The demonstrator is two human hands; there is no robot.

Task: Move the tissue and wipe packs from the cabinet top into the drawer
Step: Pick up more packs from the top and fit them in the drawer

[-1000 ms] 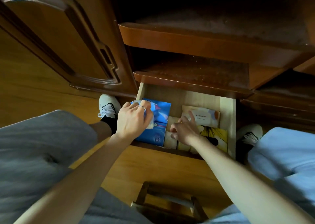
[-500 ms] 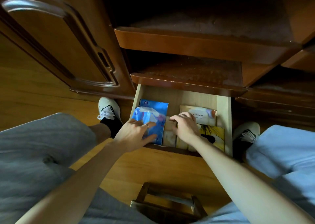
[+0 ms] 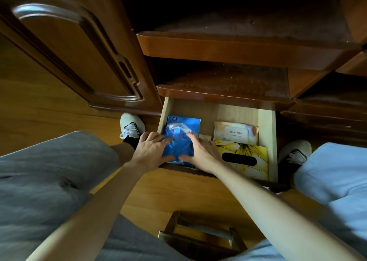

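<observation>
The pale wooden drawer (image 3: 270,141) stands pulled out below the cabinet top (image 3: 228,48). In its left half lies a blue tissue pack (image 3: 178,145) on a blue box (image 3: 184,121). My left hand (image 3: 152,149) and my right hand (image 3: 200,151) both rest flat on the blue pack's near sides, fingers spread and pressing on it. Right of them lie a beige wipe pack (image 3: 236,133) and a yellow flowered tissue pack (image 3: 244,157) with a dark slot. A small beige pack (image 3: 204,136) peeks out behind my right hand.
A dark wooden cabinet door (image 3: 69,46) stands open at the left. A lower shelf (image 3: 224,90) overhangs the drawer's back. My knees and white shoes (image 3: 131,125) flank the drawer. A wooden stool (image 3: 200,235) sits under me on the wood floor.
My left hand set the blue pack down onto the blue box and flattened on it. My right hand slid left from the beige packs onto the blue pack.
</observation>
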